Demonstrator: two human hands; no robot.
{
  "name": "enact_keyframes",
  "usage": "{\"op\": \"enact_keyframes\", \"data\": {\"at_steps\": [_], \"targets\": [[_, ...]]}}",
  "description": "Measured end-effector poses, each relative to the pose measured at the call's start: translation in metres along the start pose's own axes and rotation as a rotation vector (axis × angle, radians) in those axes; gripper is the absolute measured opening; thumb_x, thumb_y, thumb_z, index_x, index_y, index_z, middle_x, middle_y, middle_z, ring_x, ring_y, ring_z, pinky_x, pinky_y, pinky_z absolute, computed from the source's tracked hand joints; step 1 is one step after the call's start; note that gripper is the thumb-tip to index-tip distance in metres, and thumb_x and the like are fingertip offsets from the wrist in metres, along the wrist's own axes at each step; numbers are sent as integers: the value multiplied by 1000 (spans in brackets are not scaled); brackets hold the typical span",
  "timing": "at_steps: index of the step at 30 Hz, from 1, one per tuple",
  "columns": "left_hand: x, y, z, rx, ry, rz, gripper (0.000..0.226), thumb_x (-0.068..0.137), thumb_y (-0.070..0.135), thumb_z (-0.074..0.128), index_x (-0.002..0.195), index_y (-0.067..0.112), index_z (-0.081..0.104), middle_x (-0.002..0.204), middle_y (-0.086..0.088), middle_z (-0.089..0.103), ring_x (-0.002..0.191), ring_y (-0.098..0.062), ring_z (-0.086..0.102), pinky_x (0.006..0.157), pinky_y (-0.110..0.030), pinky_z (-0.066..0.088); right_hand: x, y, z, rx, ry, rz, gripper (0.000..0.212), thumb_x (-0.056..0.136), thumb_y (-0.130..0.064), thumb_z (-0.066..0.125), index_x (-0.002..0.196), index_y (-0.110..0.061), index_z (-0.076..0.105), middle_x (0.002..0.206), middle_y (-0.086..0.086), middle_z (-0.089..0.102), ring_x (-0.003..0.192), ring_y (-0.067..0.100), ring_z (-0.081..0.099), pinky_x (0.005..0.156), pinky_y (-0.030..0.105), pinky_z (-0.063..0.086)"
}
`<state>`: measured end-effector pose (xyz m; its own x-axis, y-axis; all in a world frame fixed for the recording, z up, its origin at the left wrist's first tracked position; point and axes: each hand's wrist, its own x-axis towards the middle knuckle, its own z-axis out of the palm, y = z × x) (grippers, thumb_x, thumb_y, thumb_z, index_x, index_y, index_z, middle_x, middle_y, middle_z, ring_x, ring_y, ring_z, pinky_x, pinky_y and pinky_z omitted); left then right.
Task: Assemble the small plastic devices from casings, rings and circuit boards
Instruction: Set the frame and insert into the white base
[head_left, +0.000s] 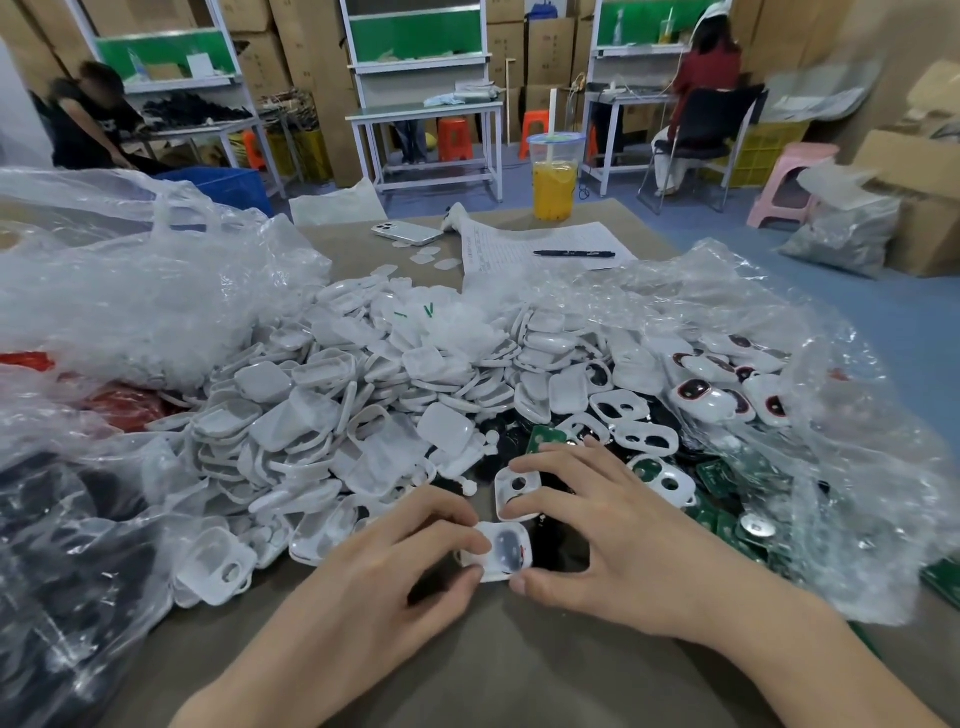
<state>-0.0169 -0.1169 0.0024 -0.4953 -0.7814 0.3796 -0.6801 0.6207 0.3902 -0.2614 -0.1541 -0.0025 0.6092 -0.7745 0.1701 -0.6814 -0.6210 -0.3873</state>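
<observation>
Thumb and curled fingers of the left hand pinch a casing just in front of the pile. The right hand is spread wide, thumb touching that casing, fingertips resting on a second casing.

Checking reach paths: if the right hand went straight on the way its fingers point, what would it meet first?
The right hand has fingertips on the holed white casing; beyond, probably the casing pile.
</observation>
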Motion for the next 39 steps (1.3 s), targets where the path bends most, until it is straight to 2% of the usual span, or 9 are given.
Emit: {"op": "enact_keyframes", "data": {"at_steps": [4, 9, 14, 19, 23, 29, 33, 36, 39], "targets": [[0, 2, 1, 14, 5, 1, 20, 97, 43, 56, 101, 29, 70, 115, 22, 55, 91, 7, 61, 74, -11, 49, 1, 1, 1, 0, 12, -12, 47, 86, -76, 48, 125, -50, 49, 147, -31, 28, 132, -22, -1, 124, 30, 11], [2, 5, 4, -57, 78, -5, 19, 98, 40, 57, 99, 27, 70, 113, 21, 57, 86, -1, 65, 70, -20, 52, 0, 1, 1, 4, 11, -7, 49, 85, -76, 48, 126, -49, 50, 148, -31, 27, 130, -25, -6, 120, 24, 5], [2, 6, 4, -34, 72, 9, 20, 97, 37, 57, 96, 24, 71, 113, 19, 58, 82, -4, 65, 67, -23, 52, 0, 1, 1, 11, 28, -13, 50, 84, -77, 47, 125, -48, 52, 147, -30, 30, 132, -22, 0, 118, 22, 7], [2, 7, 2, -1, 145, 56, 19, 96, 30, 59, 93, 18, 74, 112, 10, 62, 83, -7, 67, 70, -21, 52, 0, 1, 2, 15, 30, -11, 52, 83, -78, 47, 125, -48, 51, 148, -27, 31, 134, -17, 5, 121, 27, 9], [3, 6, 6, -13, 119, 83, 20, 97, 27, 60, 94, 14, 73, 113, 5, 62, 81, -11, 68, 66, -25, 54, 0, 1, 2, 19, 25, -5, 52, 83, -77, 47, 126, -47, 52, 149, -25, 32, 138, -13, 7, 122, 28, 8], [3, 2, 9, -15, 90, 68, 17, 97, 29, 58, 96, 18, 71, 118, 11, 59, 89, -6, 67, 67, -24, 55, -1, 2, 3, 24, 31, -14, 52, 83, -76, 47, 126, -46, 53, 148, -25, 33, 132, -19, 4, 122, 28, 8], [2, -1, 9, -36, 28, 57, 17, 99, 32, 56, 96, 21, 69, 124, 15, 55, 95, -7, 67, 70, -24, 55, 0, 3, 3, 23, 42, -20, 51, 83, -76, 48, 125, -48, 52, 147, -26, 33, 137, -15, 8, 123, 29, 10], [2, -2, 9, -47, 17, 39, 16, 98, 34, 56, 95, 24, 68, 124, 17, 54, 98, -1, 65, 72, -21, 54, 0, 3, 3, 24, 48, -29, 50, 83, -76, 49, 125, -48, 51, 146, -26, 33, 133, -17, 6, 123, 32, 13], [2, -3, 10, -54, 13, 30, 18, 98, 36, 55, 96, 25, 69, 122, 18, 55, 103, 4, 62, 75, -20, 54, -1, 2, 3, 30, 62, -43, 50, 83, -74, 52, 126, -48, 47, 145, -25, 35, 132, -15, 13, 122, 31, 18]]}}
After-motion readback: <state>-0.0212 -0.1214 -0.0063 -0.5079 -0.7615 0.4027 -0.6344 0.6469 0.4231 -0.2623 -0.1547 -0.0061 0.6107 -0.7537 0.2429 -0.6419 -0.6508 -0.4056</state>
